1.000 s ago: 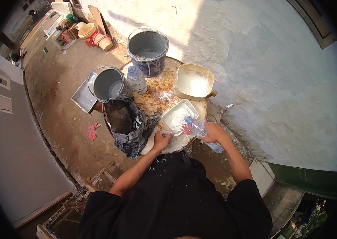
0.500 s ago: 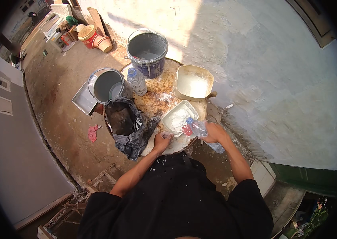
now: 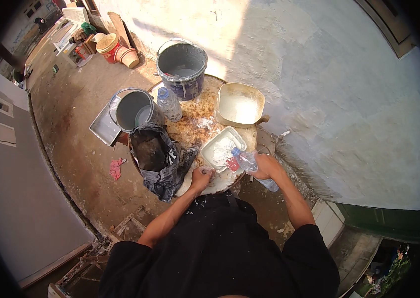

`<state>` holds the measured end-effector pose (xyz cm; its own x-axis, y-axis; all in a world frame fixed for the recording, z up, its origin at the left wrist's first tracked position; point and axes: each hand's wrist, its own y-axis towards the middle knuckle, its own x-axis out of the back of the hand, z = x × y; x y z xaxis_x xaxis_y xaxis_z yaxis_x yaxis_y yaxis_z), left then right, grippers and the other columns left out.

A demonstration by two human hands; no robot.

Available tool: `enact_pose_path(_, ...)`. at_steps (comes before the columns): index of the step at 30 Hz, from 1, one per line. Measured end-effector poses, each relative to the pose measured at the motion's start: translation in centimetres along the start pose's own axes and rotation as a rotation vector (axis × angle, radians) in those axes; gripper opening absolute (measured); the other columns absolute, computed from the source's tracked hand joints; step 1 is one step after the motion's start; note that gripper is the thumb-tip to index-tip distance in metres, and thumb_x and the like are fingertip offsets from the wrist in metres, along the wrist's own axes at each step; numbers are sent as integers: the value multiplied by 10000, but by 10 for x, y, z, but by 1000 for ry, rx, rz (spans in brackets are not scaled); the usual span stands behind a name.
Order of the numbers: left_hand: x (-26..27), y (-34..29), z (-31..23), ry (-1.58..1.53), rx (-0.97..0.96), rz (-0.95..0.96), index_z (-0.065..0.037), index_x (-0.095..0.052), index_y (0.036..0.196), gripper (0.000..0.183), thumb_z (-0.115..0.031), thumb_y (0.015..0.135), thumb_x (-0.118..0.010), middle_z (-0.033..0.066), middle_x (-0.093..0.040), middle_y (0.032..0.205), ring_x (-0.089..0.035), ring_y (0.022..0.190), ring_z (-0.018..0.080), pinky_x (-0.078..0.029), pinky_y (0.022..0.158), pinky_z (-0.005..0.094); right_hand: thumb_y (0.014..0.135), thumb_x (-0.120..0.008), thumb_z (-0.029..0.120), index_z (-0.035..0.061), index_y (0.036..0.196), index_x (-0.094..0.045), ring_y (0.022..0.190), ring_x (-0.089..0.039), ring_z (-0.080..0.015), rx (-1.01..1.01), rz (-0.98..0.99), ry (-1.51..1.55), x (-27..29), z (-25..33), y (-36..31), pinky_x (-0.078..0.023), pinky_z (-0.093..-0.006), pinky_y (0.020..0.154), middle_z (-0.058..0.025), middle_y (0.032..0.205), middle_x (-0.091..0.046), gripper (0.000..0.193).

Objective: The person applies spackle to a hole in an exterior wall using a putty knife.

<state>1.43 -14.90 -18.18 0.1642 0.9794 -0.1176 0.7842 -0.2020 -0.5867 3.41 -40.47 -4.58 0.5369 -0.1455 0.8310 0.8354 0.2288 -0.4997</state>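
My right hand (image 3: 267,167) is wrapped round a clear plastic bottle (image 3: 247,161). The bottle lies tilted, its bluish neck pointing left over the near right edge of a pale rectangular tub (image 3: 240,137). White powder (image 3: 221,149) fills much of the tub, and something red (image 3: 232,164) shows beside the bottle neck. Whether liquid leaves the bottle is too small to tell. My left hand (image 3: 201,177) is closed at the tub's near left corner, fingertips pressed together; what they hold, if anything, cannot be made out. A black plastic bag (image 3: 163,176) is just left of it.
On the rusty round tabletop (image 3: 205,107) stand a dark bucket (image 3: 185,82), a grey bucket (image 3: 138,109), another clear bottle (image 3: 170,105) and a larger cream tub (image 3: 240,111). A plastered wall (image 3: 329,99) rises on the right. A pink cloth (image 3: 115,169) lies on the ground.
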Motion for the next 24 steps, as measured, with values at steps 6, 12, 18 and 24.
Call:
enact_pose_path(6,-1,-4,-6,2,29,-27,7,-625,812,159,-130,889,-602,48,-646,750,-554,611,84,-449,552,227,678,-715,395,-108,1021,-507,877,-604,-429,10,-10,13,-2,-1,3,-487,-470,773,-300,901,-616,644)
enact_pose_path(12,-2,0,-7,23,3,-6,11,-620,818,152,-124,887,-606,50,-644,744,-545,607,78,-430,534,221,684,-700,385,-128,1106,-478,892,-615,-405,-1,1,-9,2,-1,1,-498,-463,780,-281,912,-628,700)
enact_pose_path(18,2,6,6,-6,-28,-11,-17,-615,786,169,-165,852,-660,23,-616,688,-532,570,77,-434,511,226,680,-711,385,-116,1033,-495,879,-600,-434,14,-14,-1,-1,0,3,-485,-475,776,-295,895,-618,650)
enact_pose_path(24,1,0,-4,15,-31,-5,-15,-612,784,167,-160,854,-658,20,-614,690,-532,571,78,-434,515,231,682,-714,405,-119,1055,-490,881,-598,-439,9,-6,30,1,2,3,-483,-470,787,-304,900,-614,682)
